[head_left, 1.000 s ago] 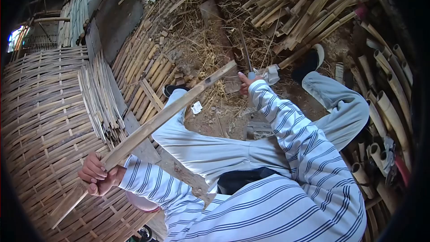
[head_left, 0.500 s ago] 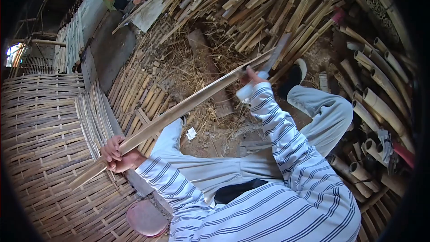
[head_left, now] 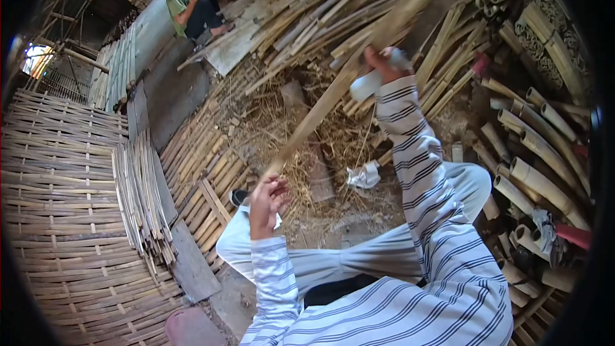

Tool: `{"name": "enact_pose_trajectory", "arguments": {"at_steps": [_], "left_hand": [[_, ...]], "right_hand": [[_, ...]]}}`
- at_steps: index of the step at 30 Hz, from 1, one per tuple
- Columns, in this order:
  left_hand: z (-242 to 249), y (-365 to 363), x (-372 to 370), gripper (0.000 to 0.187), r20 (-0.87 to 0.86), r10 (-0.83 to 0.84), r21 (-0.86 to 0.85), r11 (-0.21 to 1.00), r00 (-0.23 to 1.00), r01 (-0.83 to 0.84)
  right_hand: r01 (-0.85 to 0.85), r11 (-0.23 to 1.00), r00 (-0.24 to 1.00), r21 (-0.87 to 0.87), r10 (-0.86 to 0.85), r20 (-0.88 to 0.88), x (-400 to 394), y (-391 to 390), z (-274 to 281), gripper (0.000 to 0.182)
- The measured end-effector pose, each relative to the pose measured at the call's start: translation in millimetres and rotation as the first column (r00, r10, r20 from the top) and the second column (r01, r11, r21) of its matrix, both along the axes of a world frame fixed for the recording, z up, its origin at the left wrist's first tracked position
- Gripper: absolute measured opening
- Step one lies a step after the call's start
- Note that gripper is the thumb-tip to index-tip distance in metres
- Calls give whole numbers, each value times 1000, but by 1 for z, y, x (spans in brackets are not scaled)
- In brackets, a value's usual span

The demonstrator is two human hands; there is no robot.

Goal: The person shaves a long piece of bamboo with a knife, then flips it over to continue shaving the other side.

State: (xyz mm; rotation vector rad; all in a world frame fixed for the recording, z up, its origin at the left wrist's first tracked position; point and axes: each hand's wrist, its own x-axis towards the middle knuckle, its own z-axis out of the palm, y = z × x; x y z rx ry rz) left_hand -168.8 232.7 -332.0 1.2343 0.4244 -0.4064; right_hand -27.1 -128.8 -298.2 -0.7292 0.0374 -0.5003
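Observation:
My right hand (head_left: 387, 67) is raised ahead of me, closed around the white-wrapped handle (head_left: 366, 86) of a large knife. The same hand also grips a long split bamboo slat (head_left: 323, 107), which slants from lower left up to the top right. Motion blurs the slat's far part and the dark knife blade (head_left: 442, 16) beside it. Just below the slat's near end is my left hand (head_left: 268, 200), palm turned up, fingers loosely bent and apart; the slat does not pass through its palm. A crumpled white scrap (head_left: 363, 175) lies on the shavings between my legs.
A woven bamboo panel (head_left: 70, 198) covers the left side, with thin strips (head_left: 142, 198) stacked at its edge. Split bamboo (head_left: 320, 19) is heaped ahead, and cut tubes (head_left: 544, 182) are piled right. A co-worker (head_left: 189, 6) sits at the far left.
The slat has swung up and away to the right with my right hand. My left hand has moved right, from gripping the slat to loose beside its near end. My view has shifted.

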Motion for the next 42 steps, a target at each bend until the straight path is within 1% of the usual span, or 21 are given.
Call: {"name": "enact_pose_trajectory", "arguments": {"at_steps": [1,2,3,5,7,8,9,11,14,17,18,21,22,25,26,30,33,34,37,39,42], "left_hand": [[29,-4,2,25,128,-71,85,995,989,61],[58,-9,5,26,301,-77,164,986,951,27],[87,-15,13,27,465,-90,236,971,881,-26],[154,-22,29,30,703,-170,365,920,691,-145],[208,-36,54,39,807,-220,431,854,548,-292],[228,-43,70,44,860,-234,401,860,454,-316],[245,-51,87,50,903,-247,368,866,350,-338],[272,-64,112,59,902,-321,408,853,290,-324],[288,-69,143,59,826,-496,543,827,269,-142],[295,-80,143,50,763,-562,591,807,318,10],[292,-83,144,36,817,-483,527,847,314,-70],[297,-79,152,25,837,-469,505,860,283,-71],[302,-77,154,21,845,-488,522,843,219,-132],[312,-74,145,21,850,-460,505,850,256,-149],[312,-73,142,20,859,-452,490,862,239,-133],[317,-73,132,17,874,-443,473,869,200,-143],[330,-77,122,15,871,-456,484,860,182,-162],[335,-79,119,15,872,-454,484,856,185,-180],[340,-77,121,20,838,-491,535,825,237,-184],[335,-76,125,19,831,-485,537,827,272,-167],[327,-80,132,17,888,-425,451,881,175,-145]], "right_hand": [[-51,999,998,18,50,42,6,10,3,33],[-103,994,992,33,100,83,12,20,5,34],[-107,994,993,12,107,54,15,34,14,34],[-128,990,992,-64,127,-13,12,69,32,35],[-152,972,987,-180,140,-81,2,97,52,37],[-222,965,972,-139,208,-111,3,107,50,40],[-215,961,976,-176,205,-75,1,120,54,40],[-253,967,967,-10,252,-49,-3,143,63,40],[-262,964,962,-44,257,-95,-3,154,70,40],[-312,949,949,-54,308,-67,-10,161,93,39],[-328,944,942,-37,324,-81,-13,161,101,39],[-312,944,947,-103,301,-116,-13,162,115,39],[-262,943,963,-204,242,-119,-5,159,111,38],[-322,940,946,-115,325,11,-3,150,133,38],[-294,943,955,-155,298,1,-8,147,143,34],[-301,942,943,-148,317,102,-4,141,162,36],[-341,895,929,-287,368,43,-11,128,186,37],[-388,885,908,-259,415,57,-13,126,194,37],[-279,848,957,-451,282,-62,-7,123,205,37],[-305,834,946,-459,321,-46,-11,120,204,36],[-371,788,921,-491,379,-88,-2,113,198,36]]}}
